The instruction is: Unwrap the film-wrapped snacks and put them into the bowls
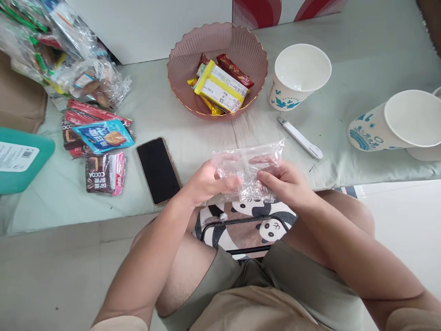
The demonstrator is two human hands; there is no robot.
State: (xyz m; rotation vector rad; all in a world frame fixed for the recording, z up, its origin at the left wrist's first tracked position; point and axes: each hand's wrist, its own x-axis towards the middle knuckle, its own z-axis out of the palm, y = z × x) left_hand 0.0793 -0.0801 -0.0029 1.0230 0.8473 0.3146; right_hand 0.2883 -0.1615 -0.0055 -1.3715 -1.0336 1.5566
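Observation:
Between my two hands is a clear plastic bag (248, 172), crinkled and see-through, held over the front edge of the cloth-covered surface. My left hand (210, 181) pinches its left side, thumb on top and fingers showing through the film behind. On the other side, my right hand (284, 181) grips the bag in the same way. Whether anything small lies inside the bag I cannot tell. Just left of my left hand lies a dark-screened phone (157, 170). Beyond my right hand rests a white utility knife (300, 138).
A pink scalloped bowl (177, 59) with several wrapped snacks stands at the back. Paper cups (289, 94) are to the right, one tipped (368, 128). Snack packets (105, 135), a plastic-wrapped heap (86, 73) and a green container (31, 177) occupy the left. A panda-patterned mat (248, 230) is below.

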